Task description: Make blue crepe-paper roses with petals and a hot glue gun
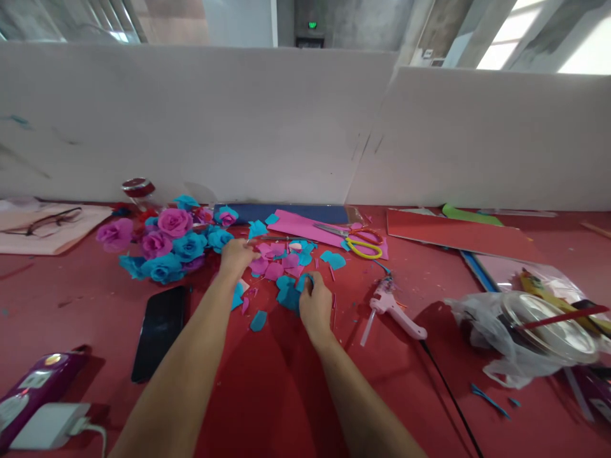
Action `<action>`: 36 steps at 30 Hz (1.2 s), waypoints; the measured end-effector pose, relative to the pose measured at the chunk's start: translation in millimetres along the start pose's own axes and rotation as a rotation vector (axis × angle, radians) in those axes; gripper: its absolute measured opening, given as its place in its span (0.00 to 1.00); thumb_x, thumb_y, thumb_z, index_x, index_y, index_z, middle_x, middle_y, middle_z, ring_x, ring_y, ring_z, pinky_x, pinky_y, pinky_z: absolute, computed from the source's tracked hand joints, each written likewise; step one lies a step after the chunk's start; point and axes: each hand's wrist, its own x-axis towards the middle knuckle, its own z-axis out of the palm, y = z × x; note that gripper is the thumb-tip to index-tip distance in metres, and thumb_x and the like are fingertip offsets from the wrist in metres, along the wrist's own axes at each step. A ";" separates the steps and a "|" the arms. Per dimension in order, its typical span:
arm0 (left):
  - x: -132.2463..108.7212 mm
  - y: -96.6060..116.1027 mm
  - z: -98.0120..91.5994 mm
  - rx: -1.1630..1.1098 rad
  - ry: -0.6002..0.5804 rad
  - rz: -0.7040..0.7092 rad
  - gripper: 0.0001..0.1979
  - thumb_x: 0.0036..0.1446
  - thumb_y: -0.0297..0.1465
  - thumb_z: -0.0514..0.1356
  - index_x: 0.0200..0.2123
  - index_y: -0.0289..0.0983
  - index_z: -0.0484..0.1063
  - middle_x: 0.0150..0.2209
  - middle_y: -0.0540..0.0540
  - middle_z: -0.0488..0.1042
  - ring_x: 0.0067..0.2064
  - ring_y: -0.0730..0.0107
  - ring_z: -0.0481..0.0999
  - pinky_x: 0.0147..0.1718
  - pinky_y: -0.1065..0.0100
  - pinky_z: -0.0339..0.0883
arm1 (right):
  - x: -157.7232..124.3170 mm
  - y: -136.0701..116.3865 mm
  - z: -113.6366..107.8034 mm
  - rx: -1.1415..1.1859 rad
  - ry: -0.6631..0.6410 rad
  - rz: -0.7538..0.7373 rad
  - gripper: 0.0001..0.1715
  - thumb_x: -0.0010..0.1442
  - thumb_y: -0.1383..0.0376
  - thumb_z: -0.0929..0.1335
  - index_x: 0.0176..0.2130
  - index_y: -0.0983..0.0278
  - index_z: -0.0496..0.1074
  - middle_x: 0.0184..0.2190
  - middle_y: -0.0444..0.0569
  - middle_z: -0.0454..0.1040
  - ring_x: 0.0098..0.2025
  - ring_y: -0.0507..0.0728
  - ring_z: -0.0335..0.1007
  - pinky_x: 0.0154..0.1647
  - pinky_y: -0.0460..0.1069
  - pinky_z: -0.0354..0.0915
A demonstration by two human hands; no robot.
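Note:
My left hand point(236, 257) reaches to the far side of the paper pile, fingers closed at the near end of a thin dark stick point(277, 238) that points right. My right hand point(316, 305) is closed, with a blue paper petal point(302, 282) between thumb and fingers. More blue petals point(288, 294) lie just left of it. Between the hands are loose pink petals point(273, 271), and a single blue piece point(258, 321) lies nearer me. Beyond the pile, scissors point(363, 247) with yellow and red handles rest on a pink paper sheet point(298, 224).
Left stand paper roses point(174, 222), a lidded jar point(138, 189) and a black phone point(159, 334). Glasses point(48, 221) lie on paper. At right are a pink glue gun point(398, 317) with its cord, a tin in a plastic bag point(544, 324) and red board point(458, 236). A white partition point(191, 121) closes the back.

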 end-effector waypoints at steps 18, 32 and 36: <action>-16.7 11.6 50.5 0.029 -0.150 0.031 0.07 0.32 0.25 0.69 0.16 0.38 0.73 0.22 0.49 0.76 0.35 0.62 0.75 0.37 0.67 0.64 | 5.8 3.8 -0.6 0.179 0.079 0.024 0.13 0.60 0.62 0.59 0.40 0.63 0.69 0.29 0.50 0.75 0.29 0.57 0.69 0.30 0.48 0.58; -26.1 10.3 16.6 -0.448 -0.081 -0.210 0.17 0.32 0.24 0.68 0.32 0.31 0.78 0.20 0.50 0.72 0.15 0.84 0.56 0.17 0.73 0.51 | 17.3 19.0 3.6 0.403 0.139 0.073 0.19 0.58 0.57 0.60 0.40 0.65 0.72 0.33 0.51 0.77 0.32 0.56 0.70 0.33 0.48 0.63; -41.4 11.5 6.5 -0.532 0.071 -0.117 0.18 0.35 0.24 0.65 0.35 0.33 0.79 0.32 0.44 0.79 0.20 0.81 0.63 0.19 0.74 0.55 | 21.2 22.9 4.8 0.418 0.168 0.060 0.18 0.59 0.57 0.60 0.39 0.65 0.70 0.33 0.51 0.76 0.32 0.55 0.69 0.32 0.47 0.62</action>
